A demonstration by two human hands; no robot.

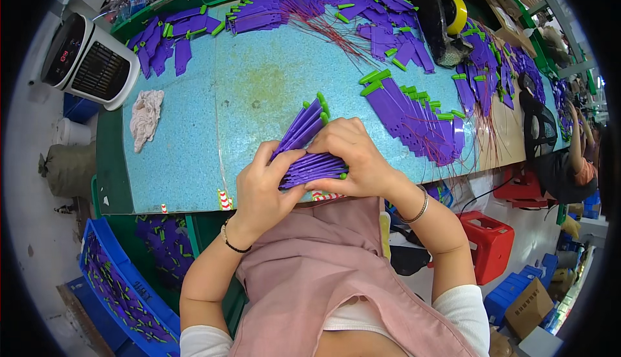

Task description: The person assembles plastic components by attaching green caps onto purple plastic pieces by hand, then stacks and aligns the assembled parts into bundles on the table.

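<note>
A stack of flat purple pieces with green ends (pixel 313 170) is held between both hands above the near edge of the blue-topped table (pixel 187 169). My left hand (pixel 266 179) is closed on the stack's left side, thumb across it. From the right, my right hand (pixel 349 153) wraps round the same stack. Part of the bundle fans upward, its green ends pointing away from me. Just to the right lies an overlapping row of like pieces (pixel 414 121) with thin red wires trailing from it.
More purple pieces (pixel 265 11) line the table's back. A white heater (pixel 90 59) and a crumpled cloth (pixel 146 119) are at left. A yellow tape roll (pixel 453 12) stands back right. Below left is a blue crate (pixel 123 286); a red stool (pixel 488 247) stands right. Another person (pixel 572 169) sits far right.
</note>
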